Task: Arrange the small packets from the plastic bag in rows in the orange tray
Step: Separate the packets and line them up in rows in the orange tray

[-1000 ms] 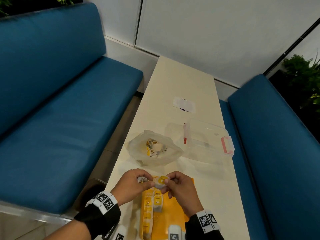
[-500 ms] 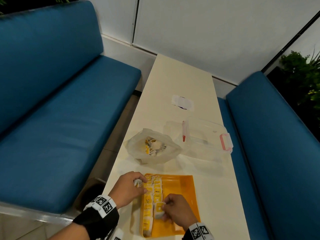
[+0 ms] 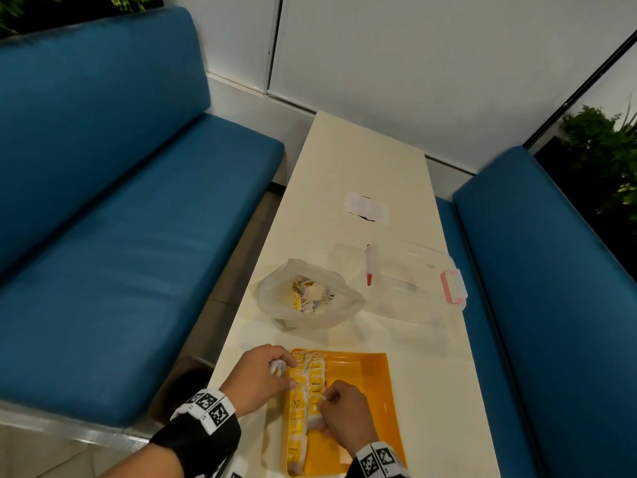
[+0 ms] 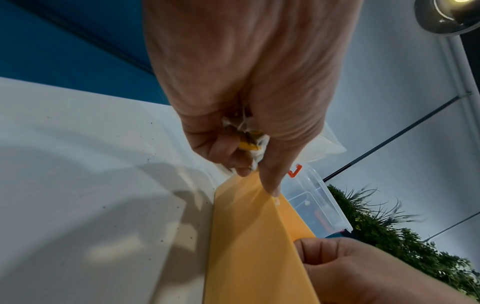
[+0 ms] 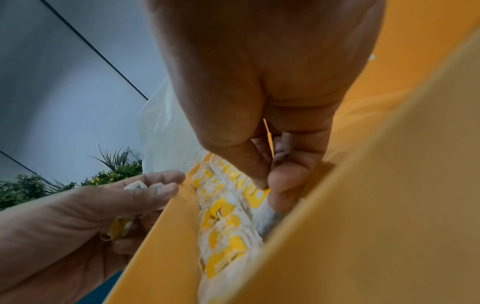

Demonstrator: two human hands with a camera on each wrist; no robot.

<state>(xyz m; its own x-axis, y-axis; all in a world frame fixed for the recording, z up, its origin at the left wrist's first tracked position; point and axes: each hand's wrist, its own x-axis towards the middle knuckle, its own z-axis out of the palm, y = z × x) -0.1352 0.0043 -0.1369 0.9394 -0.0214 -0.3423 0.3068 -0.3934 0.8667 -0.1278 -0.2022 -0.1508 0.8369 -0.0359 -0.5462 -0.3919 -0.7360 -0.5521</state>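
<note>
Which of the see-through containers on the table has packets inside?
The crumpled plastic bag, left of the clear box; only the bag shows packets.

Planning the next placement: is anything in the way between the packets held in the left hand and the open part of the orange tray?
Nothing visible blocks it, though the right hand works that row's near end.

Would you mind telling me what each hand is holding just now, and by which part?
The left hand grips spare packets bunched in its curled fingers. The right hand pinches one packet in the orange tray.
</note>
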